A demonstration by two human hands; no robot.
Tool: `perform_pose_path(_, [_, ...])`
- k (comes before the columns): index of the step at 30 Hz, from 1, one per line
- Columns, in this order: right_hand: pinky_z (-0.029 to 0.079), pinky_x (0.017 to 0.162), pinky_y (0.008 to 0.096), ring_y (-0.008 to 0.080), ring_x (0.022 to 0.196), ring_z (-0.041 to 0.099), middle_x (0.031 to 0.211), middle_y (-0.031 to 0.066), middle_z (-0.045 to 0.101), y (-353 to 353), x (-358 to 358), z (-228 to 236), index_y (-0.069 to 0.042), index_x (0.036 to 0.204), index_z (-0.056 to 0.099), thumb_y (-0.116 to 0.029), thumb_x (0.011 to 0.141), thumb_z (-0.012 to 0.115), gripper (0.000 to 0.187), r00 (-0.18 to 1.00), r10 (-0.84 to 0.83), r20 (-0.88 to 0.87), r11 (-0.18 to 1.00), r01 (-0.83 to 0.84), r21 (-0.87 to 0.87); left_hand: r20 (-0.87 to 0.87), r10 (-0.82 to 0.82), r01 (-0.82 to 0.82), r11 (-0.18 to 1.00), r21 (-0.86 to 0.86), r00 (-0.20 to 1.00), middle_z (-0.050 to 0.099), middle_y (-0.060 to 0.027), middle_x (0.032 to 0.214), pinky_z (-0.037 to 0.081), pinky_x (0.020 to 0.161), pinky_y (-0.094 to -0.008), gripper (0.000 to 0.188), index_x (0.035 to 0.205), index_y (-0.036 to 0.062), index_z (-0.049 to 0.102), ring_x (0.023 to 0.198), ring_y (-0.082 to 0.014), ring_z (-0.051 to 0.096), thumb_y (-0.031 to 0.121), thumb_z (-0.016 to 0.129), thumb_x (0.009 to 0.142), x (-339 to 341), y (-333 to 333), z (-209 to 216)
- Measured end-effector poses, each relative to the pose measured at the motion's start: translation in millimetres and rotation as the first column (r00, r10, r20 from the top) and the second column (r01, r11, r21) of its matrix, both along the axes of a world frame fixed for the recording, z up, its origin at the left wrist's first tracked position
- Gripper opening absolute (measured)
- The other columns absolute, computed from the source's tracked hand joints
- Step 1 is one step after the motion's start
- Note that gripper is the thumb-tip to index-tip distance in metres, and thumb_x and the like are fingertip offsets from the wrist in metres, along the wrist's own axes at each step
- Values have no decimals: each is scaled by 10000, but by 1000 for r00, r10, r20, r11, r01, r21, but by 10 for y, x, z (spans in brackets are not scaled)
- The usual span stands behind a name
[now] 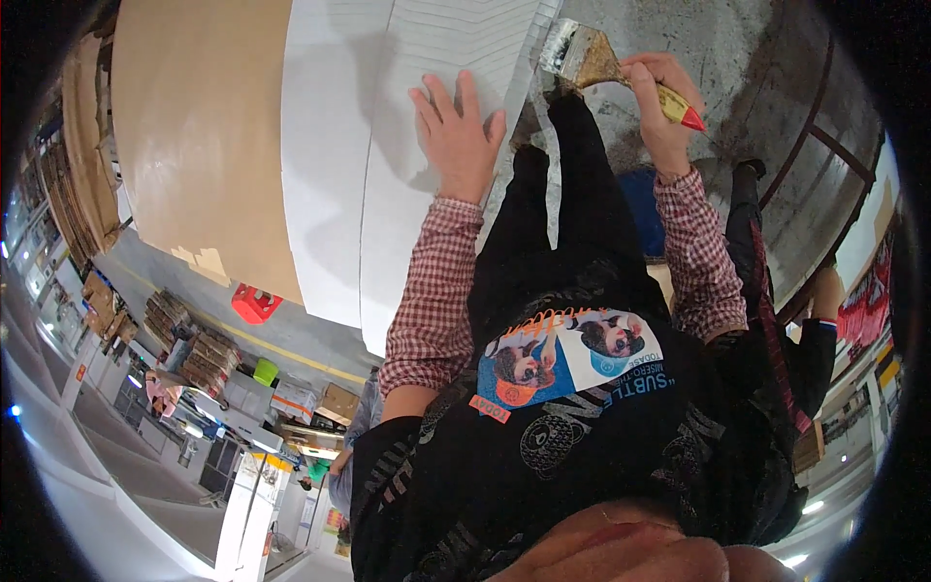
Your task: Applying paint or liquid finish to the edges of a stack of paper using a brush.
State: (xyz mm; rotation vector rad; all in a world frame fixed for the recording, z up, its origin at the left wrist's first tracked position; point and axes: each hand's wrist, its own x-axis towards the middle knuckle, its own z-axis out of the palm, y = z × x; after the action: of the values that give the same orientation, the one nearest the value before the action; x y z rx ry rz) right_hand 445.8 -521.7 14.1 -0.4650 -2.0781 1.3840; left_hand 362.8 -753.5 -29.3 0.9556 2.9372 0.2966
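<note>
My left hand [458, 136] lies flat with its fingers spread on a stack of white sheets [330, 165], close to their right edge. In my right hand [669, 109] is a wide paintbrush [593, 58], gripped by its yellowish handle with a red tip. Its bristles look coated with something white and are level with the stepped right edge of the sheets [529, 58]. Whether the bristles touch that edge, I cannot tell. Checked red-and-white sleeves cover both my forearms.
Left of the white sheets lies a large brown board [204, 126]. A red plastic stool [255, 304] stands on the floor beyond it, with cardboard stacks [199, 339] farther off. Behind my right arm is a blue container [640, 209]. Another person [819, 330] is close on my right.
</note>
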Motion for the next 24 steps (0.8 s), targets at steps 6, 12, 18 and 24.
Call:
perform_pose_path(6, [451,628,256,144,698,580,795,84,635,40,-100,-110,17,753,613,-50,829,622,101,998,10,-56,1000,-9,28,55,-118,117,993,12,992,462,-288,1229,503,739,-490,474,1250,130,504,1085,-500,459,388,534,853,-268,111,114])
perform_pose_path(12, [451,622,257,144,687,577,807,78,628,7,83,-42,19,780,611,-42,831,616,80,998,67,-15,996,-66,55,76,-137,141,989,-46,988,538,-197,1153,510,661,-435,326,1187,187,546,937,-391,561,322,473,899,-379,199,174])
perform_pose_path(18, [447,628,256,146,694,575,781,79,617,-90,11,-64,15,764,611,-34,825,613,78,998,58,-2,997,-58,41,80,-97,102,993,-58,992,507,-226,1203,496,721,-457,372,1215,183,537,992,-415,533,351,507,884,-280,207,133])
perform_pose_path(24, [449,638,261,148,711,574,796,91,626,-235,244,58,28,753,604,-22,827,602,89,996,72,44,994,-68,-83,-31,88,-89,996,-26,996,317,-287,1380,314,986,-546,646,1343,93,412,1271,-490,279,429,591,821,277,-164,-12])
